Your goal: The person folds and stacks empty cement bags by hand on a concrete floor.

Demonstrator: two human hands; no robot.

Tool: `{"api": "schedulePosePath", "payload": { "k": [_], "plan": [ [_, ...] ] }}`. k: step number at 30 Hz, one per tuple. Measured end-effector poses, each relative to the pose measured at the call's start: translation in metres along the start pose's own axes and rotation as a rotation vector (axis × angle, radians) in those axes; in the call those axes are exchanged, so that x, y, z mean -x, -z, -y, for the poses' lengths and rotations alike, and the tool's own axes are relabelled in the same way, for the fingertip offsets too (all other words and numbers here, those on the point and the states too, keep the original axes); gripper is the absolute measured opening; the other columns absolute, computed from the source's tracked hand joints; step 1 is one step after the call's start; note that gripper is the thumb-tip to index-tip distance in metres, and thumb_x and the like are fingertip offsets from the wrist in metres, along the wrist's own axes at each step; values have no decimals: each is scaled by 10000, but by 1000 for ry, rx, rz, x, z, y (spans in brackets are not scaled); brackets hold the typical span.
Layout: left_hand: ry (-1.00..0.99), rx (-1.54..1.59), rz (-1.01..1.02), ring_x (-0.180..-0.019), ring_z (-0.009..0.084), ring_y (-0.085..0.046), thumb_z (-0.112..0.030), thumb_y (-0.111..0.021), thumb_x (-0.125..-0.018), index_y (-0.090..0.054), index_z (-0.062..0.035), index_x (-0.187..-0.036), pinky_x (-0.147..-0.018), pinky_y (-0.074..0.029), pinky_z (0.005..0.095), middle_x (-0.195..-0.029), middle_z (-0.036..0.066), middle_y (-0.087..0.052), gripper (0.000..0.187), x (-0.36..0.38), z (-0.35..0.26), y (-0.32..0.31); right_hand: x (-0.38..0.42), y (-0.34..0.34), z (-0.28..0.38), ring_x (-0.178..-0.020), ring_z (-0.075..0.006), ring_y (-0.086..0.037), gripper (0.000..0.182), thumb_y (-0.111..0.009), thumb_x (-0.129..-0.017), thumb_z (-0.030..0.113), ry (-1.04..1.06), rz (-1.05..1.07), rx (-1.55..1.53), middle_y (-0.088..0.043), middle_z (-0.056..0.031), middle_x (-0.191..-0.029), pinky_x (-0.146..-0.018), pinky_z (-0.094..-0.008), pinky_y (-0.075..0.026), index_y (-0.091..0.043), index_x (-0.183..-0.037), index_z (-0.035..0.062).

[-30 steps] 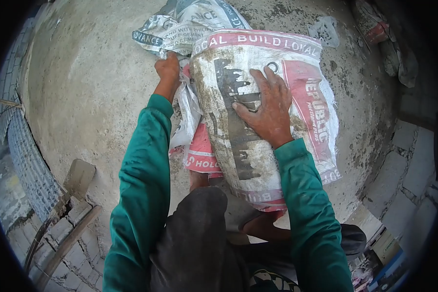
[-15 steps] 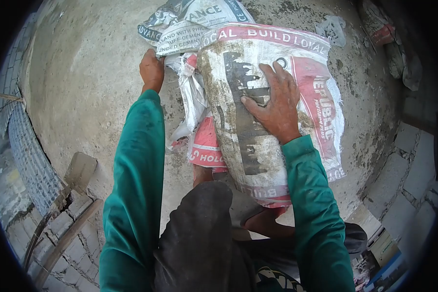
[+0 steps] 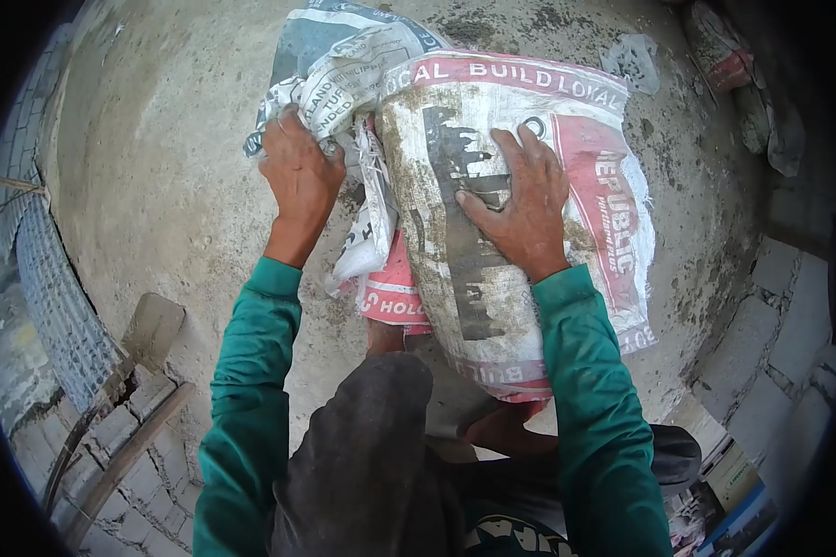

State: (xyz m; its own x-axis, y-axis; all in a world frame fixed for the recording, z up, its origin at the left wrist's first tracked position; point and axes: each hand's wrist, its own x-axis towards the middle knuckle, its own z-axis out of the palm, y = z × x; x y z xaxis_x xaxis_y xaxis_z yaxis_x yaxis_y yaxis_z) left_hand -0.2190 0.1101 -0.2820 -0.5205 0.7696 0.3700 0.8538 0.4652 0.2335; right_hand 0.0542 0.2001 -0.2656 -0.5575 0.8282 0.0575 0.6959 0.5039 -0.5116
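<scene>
A white and red cement sack (image 3: 492, 306), stained with grey-brown dirt, lies flat on the concrete floor. My right hand (image 3: 525, 204) rests on it with the fingers spread. My left hand (image 3: 299, 176) is closed on the edge of a crumpled white and blue-grey cement sack (image 3: 367, 60), beyond and left of the first. A red and white sack (image 3: 395, 288) pokes out from under the dirty sack's left side, its white part twisted and bunched. The far sack's right part meets the dirty sack's upper left corner.
The rough concrete floor (image 3: 176, 186) surrounds the sacks. A clear plastic scrap (image 3: 632, 63) lies at the upper right. A corrugated metal sheet (image 3: 56, 297) and a flat blade-like piece (image 3: 153, 327) are at left. Concrete blocks (image 3: 762, 306) stand at right.
My left hand has moved right and nearer to me, pulling the edge of the blue-grey sack, which has folded and crumpled. My right hand stays nearly in place.
</scene>
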Motion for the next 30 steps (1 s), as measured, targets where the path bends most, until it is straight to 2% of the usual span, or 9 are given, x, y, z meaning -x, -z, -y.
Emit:
{"api": "schedulePosePath", "payload": {
  "k": [3,7,9,12,13,18,21,26,30],
  "plan": [
    [-297,-215,14,-1132,402,-541,-139,-769,-759,-609,-22,-1193,-806,-486,507,-1234,139,-554,477,-39,-20,-1,1,0,2,-1413,-458,-318,864,-795,-754,459,-17,18,10,-357,-230,-1561,-1139,-637,-217,-459,-1496,171],
    [-508,-250,201,-1064,393,-604,-165,-721,-768,-664,-35,-1145,-804,-494,498,-1120,173,-633,403,-79,-17,-48,3,-2,2,-1420,-468,-313,859,-786,-766,465,-11,5,3,-351,-234,-1565,-1137,-646,-212,-451,-1501,171],
    [-329,-15,508,-1013,418,-655,-142,-616,-814,-743,-43,-1013,-839,-510,507,-1055,231,-704,255,-99,-9,-82,2,-2,2,-1426,-470,-306,858,-782,-772,468,-16,-7,4,-348,-234,-1567,-1138,-652,-206,-446,-1503,171],
    [-19,418,549,-692,359,-656,-149,-614,-812,-708,27,-943,-734,-520,448,-815,264,-674,239,-120,-42,-91,0,0,5,-1440,-473,-292,852,-756,-793,488,-42,41,31,-338,-230,-1575,-1139,-672,-191,-432,-1515,175],
    [-11,394,542,-658,293,-645,-166,-608,-855,-691,73,-979,-688,-530,423,-867,232,-705,281,-126,-65,-81,1,-1,6,-1445,-472,-286,850,-742,-800,499,-46,48,44,-331,-226,-1581,-1138,-682,-184,-427,-1521,178],
    [321,863,623,-733,231,-656,-190,-678,-862,-690,101,-946,-715,-526,368,-804,214,-700,303,-89,-111,-15,2,0,8,-1454,-468,-274,833,-711,-823,508,-77,79,37,-315,-214,-1594,-1136,-701,-154,-417,-1535,190],
    [130,601,438,-963,486,-666,-159,-695,-814,-596,75,-1146,-877,-512,482,-1012,322,-681,418,-9,-136,-12,6,-5,5,-1455,-458,-279,835,-718,-815,483,-67,31,4,-337,-225,-1577,-1140,-691,-147,-423,-1521,147],
    [7,578,168,-955,479,-612,-137,-725,-802,-525,53,-1144,-851,-490,506,-1029,281,-597,440,27,-147,-31,-5,22,-31,-1452,-445,-291,827,-733,-816,476,-22,121,-157,-338,-242,-1579,-1174,-601,-180,-440,-1489,94],
    [-98,482,96,-985,475,-598,-132,-737,-793,-518,68,-1143,-857,-487,497,-1058,287,-584,459,31,-143,-38,-35,52,-113,-1495,-458,-252,1123,-754,-750,714,-451,-3,109,-273,-260,-1618,-1220,-559,-213,-343,-1556,49]
  ]
}}
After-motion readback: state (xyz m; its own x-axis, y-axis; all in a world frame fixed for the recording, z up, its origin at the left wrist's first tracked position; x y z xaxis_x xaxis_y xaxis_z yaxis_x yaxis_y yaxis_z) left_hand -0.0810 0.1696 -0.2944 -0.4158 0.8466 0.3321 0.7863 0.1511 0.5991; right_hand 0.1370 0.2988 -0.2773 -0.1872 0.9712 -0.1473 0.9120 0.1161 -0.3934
